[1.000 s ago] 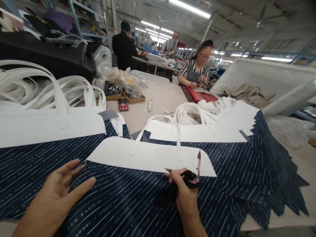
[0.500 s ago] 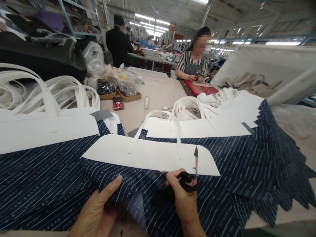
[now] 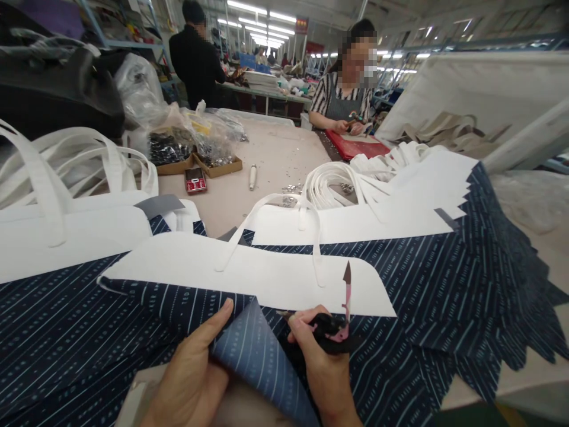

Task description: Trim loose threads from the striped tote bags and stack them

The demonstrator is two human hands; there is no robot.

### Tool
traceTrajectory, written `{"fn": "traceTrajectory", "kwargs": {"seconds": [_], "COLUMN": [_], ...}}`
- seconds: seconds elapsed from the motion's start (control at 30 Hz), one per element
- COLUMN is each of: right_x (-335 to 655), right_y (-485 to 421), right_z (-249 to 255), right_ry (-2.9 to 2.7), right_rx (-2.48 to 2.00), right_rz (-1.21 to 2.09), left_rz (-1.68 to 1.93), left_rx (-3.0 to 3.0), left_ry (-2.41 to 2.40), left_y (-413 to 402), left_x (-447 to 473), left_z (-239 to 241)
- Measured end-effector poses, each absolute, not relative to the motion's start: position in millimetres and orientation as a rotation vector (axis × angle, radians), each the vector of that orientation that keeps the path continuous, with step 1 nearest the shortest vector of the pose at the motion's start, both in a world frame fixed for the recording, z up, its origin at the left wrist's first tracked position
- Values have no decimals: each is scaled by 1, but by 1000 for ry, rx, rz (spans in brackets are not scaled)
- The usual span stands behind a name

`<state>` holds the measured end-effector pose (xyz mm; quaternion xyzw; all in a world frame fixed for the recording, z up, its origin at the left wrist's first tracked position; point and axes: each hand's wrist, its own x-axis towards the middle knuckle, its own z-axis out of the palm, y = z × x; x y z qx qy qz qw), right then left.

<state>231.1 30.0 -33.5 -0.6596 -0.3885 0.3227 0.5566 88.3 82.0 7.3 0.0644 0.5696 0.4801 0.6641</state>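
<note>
My left hand (image 3: 195, 373) pinches the near edge of a navy striped bag panel (image 3: 186, 305) and folds it up, so its paler underside (image 3: 262, 362) shows. The panel has a white top band (image 3: 249, 276) with a white strap handle (image 3: 271, 231). My right hand (image 3: 322, 362) rests on the same panel, closed around a small black-and-pink tool (image 3: 340, 320) whose pointed tip stands up over the white band.
More striped panels lie fanned at the right (image 3: 489, 267) and stacked at the left (image 3: 53, 308). Piled white straps (image 3: 66, 160), boxes of hardware (image 3: 195, 160), a red phone (image 3: 194, 179). A seated person (image 3: 344, 95) works at a red mat (image 3: 355, 145).
My left hand went from lying open on the fabric to pinching its near edge and folding it up and over. My right hand has kept its grip on the tool.
</note>
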Motion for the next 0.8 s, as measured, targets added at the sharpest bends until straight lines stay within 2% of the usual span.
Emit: {"fn": "traceTrajectory", "kwargs": {"seconds": [0.23, 0.5, 0.8], "right_x": [229, 225, 222], "right_y": [32, 33, 32], "right_z": [-35, -35, -36], "right_ry": [-905, -963, -1032], "right_rx": [-1556, -1561, -1625], "right_rz": [825, 754, 758], "left_rz": [945, 862, 814], "left_rx": [64, 44, -9], "left_ry": [1314, 1265, 1233], "left_y": [92, 81, 74], "left_x": [95, 82, 81], "left_z": [-8, -14, -10]}}
